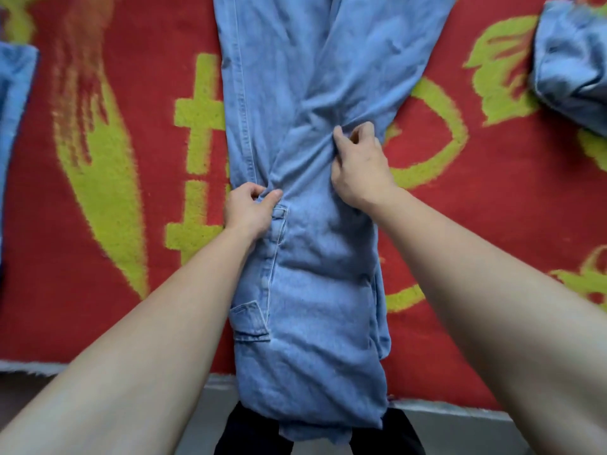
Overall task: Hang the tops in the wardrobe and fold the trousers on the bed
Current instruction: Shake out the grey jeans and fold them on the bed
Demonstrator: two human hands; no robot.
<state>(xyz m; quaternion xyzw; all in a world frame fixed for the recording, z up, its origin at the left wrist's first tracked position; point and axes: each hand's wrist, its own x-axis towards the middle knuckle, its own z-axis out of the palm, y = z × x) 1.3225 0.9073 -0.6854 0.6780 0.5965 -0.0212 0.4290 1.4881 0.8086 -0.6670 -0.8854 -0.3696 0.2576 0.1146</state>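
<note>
A pair of light blue jeans lies lengthwise on the bed, folded leg over leg, its near end hanging over the bed's front edge. My left hand pinches a bunch of denim at the left seam, just above a belt loop. My right hand grips a gathered fold of the fabric at the right side, a little farther up. The legs spread apart toward the top of the view.
The bed is covered by a red blanket with yellow-green patterns. Another bundled blue denim piece lies at the far right. A strip of blue cloth shows at the left edge. The bed's front edge runs along the bottom.
</note>
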